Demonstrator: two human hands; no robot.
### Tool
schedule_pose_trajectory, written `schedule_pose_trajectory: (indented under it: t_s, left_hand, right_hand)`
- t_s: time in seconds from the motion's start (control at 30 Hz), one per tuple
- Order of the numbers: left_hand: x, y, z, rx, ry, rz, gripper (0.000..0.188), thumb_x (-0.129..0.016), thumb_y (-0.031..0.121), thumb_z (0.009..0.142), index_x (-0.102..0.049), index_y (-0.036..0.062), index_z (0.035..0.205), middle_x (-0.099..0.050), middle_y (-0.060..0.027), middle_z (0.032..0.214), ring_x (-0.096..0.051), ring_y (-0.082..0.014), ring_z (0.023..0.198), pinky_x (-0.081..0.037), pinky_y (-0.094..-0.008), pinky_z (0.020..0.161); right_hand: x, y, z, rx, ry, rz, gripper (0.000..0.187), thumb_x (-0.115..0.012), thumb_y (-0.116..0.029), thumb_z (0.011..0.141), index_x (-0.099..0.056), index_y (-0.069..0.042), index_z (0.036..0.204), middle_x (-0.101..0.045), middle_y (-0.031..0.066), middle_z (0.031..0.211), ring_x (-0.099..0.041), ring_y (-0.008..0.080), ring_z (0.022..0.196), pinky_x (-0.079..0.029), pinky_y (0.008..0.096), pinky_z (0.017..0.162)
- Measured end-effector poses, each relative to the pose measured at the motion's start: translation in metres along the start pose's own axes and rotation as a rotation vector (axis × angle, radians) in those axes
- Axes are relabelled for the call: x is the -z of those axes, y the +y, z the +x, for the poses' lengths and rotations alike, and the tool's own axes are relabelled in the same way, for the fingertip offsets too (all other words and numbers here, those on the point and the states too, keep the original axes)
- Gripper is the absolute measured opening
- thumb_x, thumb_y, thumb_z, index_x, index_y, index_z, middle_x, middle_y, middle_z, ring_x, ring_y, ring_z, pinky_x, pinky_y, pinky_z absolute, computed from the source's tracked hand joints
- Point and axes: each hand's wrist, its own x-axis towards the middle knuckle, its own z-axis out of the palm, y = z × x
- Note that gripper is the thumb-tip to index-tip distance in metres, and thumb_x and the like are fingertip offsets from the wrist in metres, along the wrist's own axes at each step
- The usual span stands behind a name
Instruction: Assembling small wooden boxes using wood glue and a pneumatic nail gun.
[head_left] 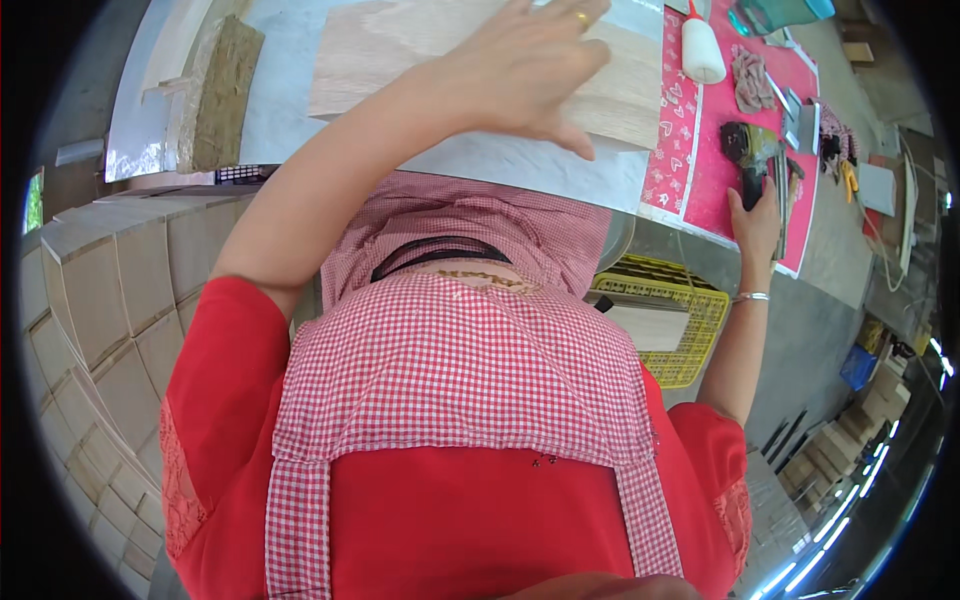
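Over pale board [375, 65]: left fingers [592, 54] spread, contact unclear | right fingers [769, 200] gripping black tool [742, 148]

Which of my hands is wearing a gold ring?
Your left hand, over the pale wooden board; the right hand, holding the dark handheld tool, shows none, only a silver bracelet.

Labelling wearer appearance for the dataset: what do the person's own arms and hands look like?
Left hand: ungloved, gold-coloured ring on one finger. Right hand: ungloved, silver-coloured bangle at the wrist. Both arms: short red sleeves with lighter red lace panels; forearms bare.
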Motion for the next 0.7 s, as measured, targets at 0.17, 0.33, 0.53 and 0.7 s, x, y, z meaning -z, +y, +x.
schedule_pose_trajectory:
  t_s: [0.17, 0.33, 0.53, 0.7]
  left_hand:
    - [0.008, 0.011, 0.027, 0.131, -0.253, 0.008, 0.07, -0.083, 0.045, 0.064, -0.06, -0.0048, 0.106, -0.05, -0.0336, 0.127, -0.046, -0.0437, 0.125, -0.033, -0.0563, 0.108]
    - [0.013, -0.011, 0.041, 0.14, -0.412, -0.502, 0.064, -0.083, 0.04, 0.06, -0.064, -0.0036, 0.102, -0.054, -0.03, 0.117, -0.051, -0.0416, 0.115, -0.04, -0.0508, 0.101]
    - [-0.016, -0.023, 0.056, 0.321, -0.523, -0.453, 0.058, -0.082, 0.037, 0.056, -0.067, -0.0025, 0.097, -0.057, -0.0272, 0.111, -0.053, -0.0386, 0.11, -0.044, -0.0456, 0.095]
    - [0.0, -0.017, 0.04, 0.316, -0.308, -0.473, 0.057, -0.082, 0.037, 0.055, -0.069, -0.0024, 0.095, -0.058, -0.0264, 0.11, -0.054, -0.0372, 0.109, -0.046, -0.0437, 0.094]
  right_hand:
    - [-0.002, -0.001, 0.019, -0.106, -0.125, 0.026, 0.06, -0.069, -0.022, 0.079, -0.049, 0.002, 0.131, -0.064, 0.0276, 0.111, -0.062, 0.0441, 0.103, -0.048, 0.0484, 0.089]
    - [0.012, 0.016, 0.034, -0.112, -0.105, 0.073, 0.051, -0.068, -0.02, 0.078, -0.056, 0.002, 0.122, -0.067, 0.0239, 0.103, -0.067, 0.038, 0.091, -0.051, 0.0437, 0.078]
    - [0.095, -0.042, 0.033, -0.493, -0.358, 0.372, 0.036, -0.075, -0.02, 0.08, -0.065, 0.002, 0.107, -0.069, 0.0094, 0.084, -0.065, 0.0169, 0.064, -0.048, 0.0321, 0.054]
    - [0.149, -0.108, 0.013, -0.322, -0.356, 0.682, 0.027, -0.079, -0.012, 0.081, -0.067, 0.0, 0.102, -0.066, 0.0, 0.08, -0.052, 0.0059, 0.058, -0.041, 0.0246, 0.049]
